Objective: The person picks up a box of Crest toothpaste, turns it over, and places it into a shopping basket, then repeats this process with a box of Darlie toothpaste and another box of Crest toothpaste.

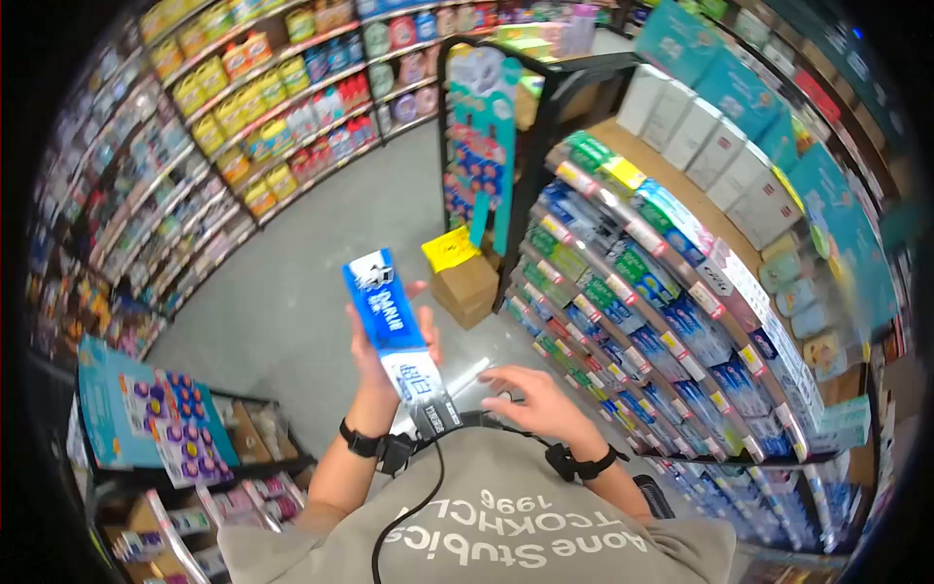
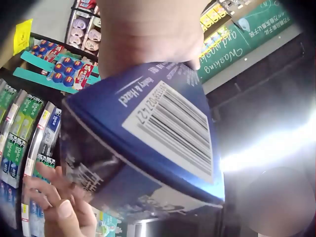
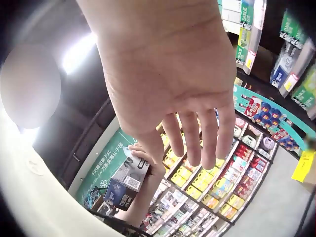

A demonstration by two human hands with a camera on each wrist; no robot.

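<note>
The left hand [image 1: 375, 355] was wrapped around a blue toothpaste box [image 1: 394, 336], held upright before the chest. The right hand [image 1: 533, 401] hovered beside it, fingers loose, holding nothing. Steadying the box's lower end would have helped reading it.

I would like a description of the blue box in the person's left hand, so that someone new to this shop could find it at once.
Start at the long toothpaste shelves on the right of the aisle, then look left to the two hands in front of them. The left hand holds a long blue toothpaste box upright, while the right hand is open beside it. Unlike the shelved boxes, it is lifted out alone, with a white lower end.
</note>
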